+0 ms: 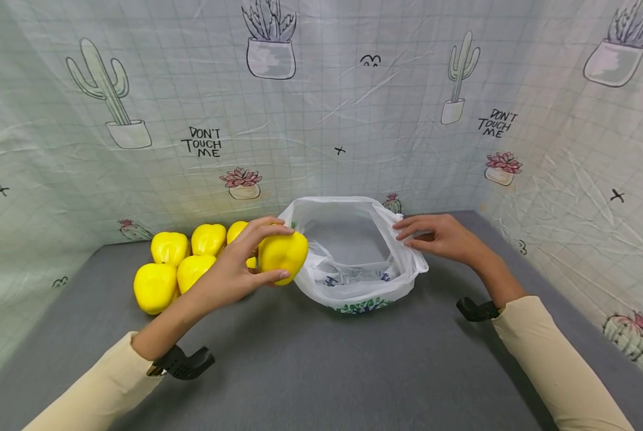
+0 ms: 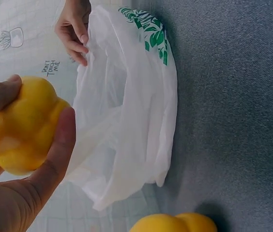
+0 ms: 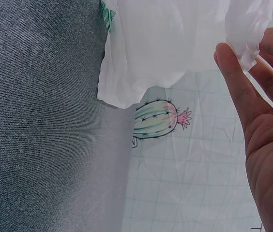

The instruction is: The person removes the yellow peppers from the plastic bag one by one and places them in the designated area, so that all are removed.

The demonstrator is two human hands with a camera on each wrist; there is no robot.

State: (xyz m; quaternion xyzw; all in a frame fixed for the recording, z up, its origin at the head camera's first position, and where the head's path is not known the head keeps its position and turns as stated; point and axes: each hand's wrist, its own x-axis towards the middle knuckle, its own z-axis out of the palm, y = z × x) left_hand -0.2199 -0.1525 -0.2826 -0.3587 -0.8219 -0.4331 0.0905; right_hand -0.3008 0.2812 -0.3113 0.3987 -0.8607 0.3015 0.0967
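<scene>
My left hand point(image 1: 240, 257) grips a yellow bell pepper point(image 1: 284, 256) between thumb and fingers, raised just left of the bag's mouth. The left wrist view shows the lobed end of this glossy bell pepper point(image 2: 27, 128). A white plastic bag point(image 1: 364, 293) with green leaf print stands with its mouth wide apart. At the bag's right rim, my right hand point(image 1: 440, 236) pinches the plastic between thumb and fingers. The right wrist view shows the bunched edge of the bag point(image 3: 245, 34) among the fingers of my right hand point(image 3: 267, 121).
Several more yellow bell peppers point(image 1: 155, 288) sit grouped on the grey table point(image 1: 321, 371), left of the bag and partly behind my left hand. A printed curtain point(image 1: 321, 108) with cactus drawings hangs behind the table and along its sides.
</scene>
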